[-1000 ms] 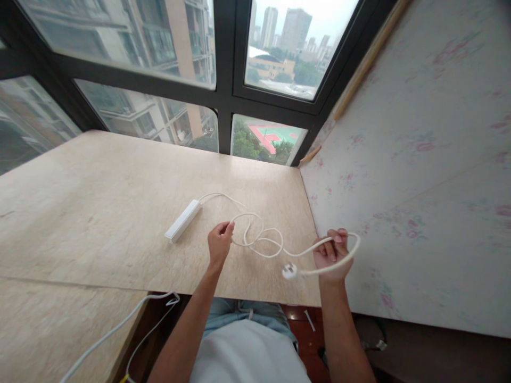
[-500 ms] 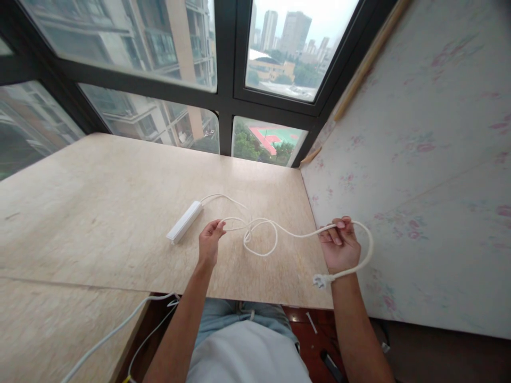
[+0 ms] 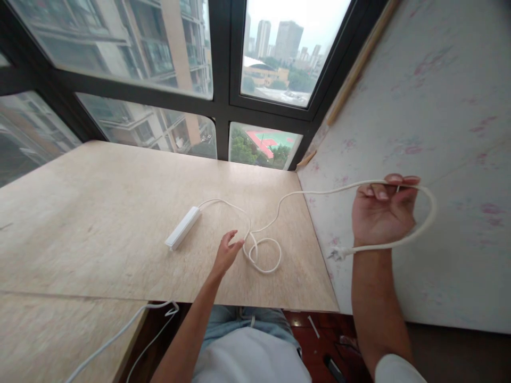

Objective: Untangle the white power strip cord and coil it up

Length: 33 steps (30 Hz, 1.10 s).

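A white power strip [image 3: 183,228] lies on the beige stone ledge [image 3: 131,213]. Its white cord [image 3: 266,272] runs right into a loose tangle of loops. My right hand [image 3: 384,210] is raised in front of the wall, fingers closed on the cord near its plug end. The plug [image 3: 337,255] dangles beside my right wrist, below the hand. Just left of the loops is my left hand [image 3: 229,253], thumb and fingers apart, fingertips close to the cord; whether they touch it I cannot tell.
Dark-framed windows [image 3: 221,111] rise behind the ledge. A wall with floral paper [image 3: 451,133] bounds the right side. Another white cable [image 3: 115,336] crosses the lower-left ledge edge. On the red-brown floor [image 3: 307,340] lies a dark object [image 3: 333,368].
My right hand has moved up and right, drawing out more cord. My left hand has let go of the cord loop, opened, and shifted right toward the tangle.
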{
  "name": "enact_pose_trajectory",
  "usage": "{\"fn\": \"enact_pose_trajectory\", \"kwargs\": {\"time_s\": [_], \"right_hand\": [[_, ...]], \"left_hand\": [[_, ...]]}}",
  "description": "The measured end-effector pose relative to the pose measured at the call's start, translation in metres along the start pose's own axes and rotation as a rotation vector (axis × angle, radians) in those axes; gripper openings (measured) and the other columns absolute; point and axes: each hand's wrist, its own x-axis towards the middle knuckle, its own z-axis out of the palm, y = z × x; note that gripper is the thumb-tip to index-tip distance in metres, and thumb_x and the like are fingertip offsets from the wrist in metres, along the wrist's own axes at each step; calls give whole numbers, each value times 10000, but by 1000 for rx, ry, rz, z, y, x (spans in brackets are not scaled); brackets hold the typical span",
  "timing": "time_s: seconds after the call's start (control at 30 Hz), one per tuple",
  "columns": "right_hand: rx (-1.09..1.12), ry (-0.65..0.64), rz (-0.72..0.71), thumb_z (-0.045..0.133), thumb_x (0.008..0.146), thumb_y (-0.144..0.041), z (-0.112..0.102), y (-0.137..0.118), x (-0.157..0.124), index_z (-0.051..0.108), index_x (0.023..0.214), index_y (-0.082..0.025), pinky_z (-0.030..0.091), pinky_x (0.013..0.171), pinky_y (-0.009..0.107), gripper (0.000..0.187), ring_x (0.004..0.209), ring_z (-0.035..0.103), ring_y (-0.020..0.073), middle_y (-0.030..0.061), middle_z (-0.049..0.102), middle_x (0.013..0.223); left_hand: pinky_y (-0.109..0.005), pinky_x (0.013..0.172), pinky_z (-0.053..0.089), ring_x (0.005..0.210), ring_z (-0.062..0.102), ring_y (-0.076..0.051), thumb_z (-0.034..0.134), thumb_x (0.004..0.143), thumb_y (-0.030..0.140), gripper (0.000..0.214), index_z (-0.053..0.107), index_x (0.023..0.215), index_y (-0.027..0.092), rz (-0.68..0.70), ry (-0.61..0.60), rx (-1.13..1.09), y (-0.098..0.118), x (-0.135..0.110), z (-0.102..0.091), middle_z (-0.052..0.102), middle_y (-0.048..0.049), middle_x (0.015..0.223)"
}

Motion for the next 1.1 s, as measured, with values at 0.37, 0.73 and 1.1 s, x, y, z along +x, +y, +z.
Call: {"fn": "enact_pose_trajectory", "kwargs": {"time_s": [0.37, 0.73, 1.1], "right_hand": [[-258, -21, -14, 632, 805, -249, -13, 65, 7, 585, 908, -222, 494, 762, 250, 117, 686, 582, 61, -23, 614, 940], [-606, 48, 80, 641, 792, -449, -84, 131, -3, 589, 949, -167, 510, 808, 291, 327, 797, 638, 118, 28, 637, 928], [-871, 207, 221, 624, 760, -458, -107, 142, -32, 610, 907, -147, 499, 505, 237, 345, 625, 653, 145, 31, 655, 798]], "left_hand": [[-477, 1079, 357, 1292, 458, -297, 695, 749, 432, 628, 483, 1298, 211, 457, -386, 611, -10, -25, 22, 536, -141, 1331], [-436, 987, 421, 1155, 544, -281, 707, 751, 246, 501, 548, 1226, 234, 535, -403, 892, -19, -28, 11, 607, -107, 1218], [-412, 898, 452, 1017, 577, -250, 718, 776, 286, 335, 638, 1089, 196, 600, -292, 920, -26, -31, -8, 643, -91, 1059]]}}
